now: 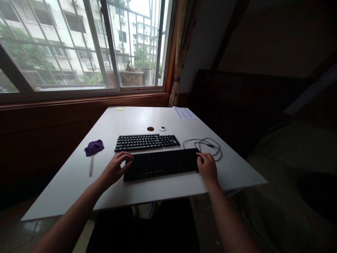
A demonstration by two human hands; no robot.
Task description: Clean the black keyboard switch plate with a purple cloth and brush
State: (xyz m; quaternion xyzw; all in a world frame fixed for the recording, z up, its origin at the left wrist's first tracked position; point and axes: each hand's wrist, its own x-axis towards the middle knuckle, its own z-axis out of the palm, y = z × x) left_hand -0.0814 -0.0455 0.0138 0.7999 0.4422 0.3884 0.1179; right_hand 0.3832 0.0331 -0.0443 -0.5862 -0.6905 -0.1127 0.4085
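A dark keyboard base (162,163) lies flat near the front of the white desk, its face too dark to make out single keys. My left hand (119,166) grips its left end, thumb towards me and fingers over the far corner. At the opposite end my right hand (207,166) pinches the right edge. Just behind the base, black keycaps (144,141) with pale legends stand in keyboard rows; whether they sit on a second board, I cannot tell. A thin black cable (204,142) lies coiled behind my right hand.
Left of my left hand lies a purple cloth (94,147) by a pale stick-like handle (91,166). Farther back are a round desk hole (150,129), its white cover (163,129), printed paper (184,113) and a yellow note (120,108). A barred window (131,45) rises behind the desk (110,124).
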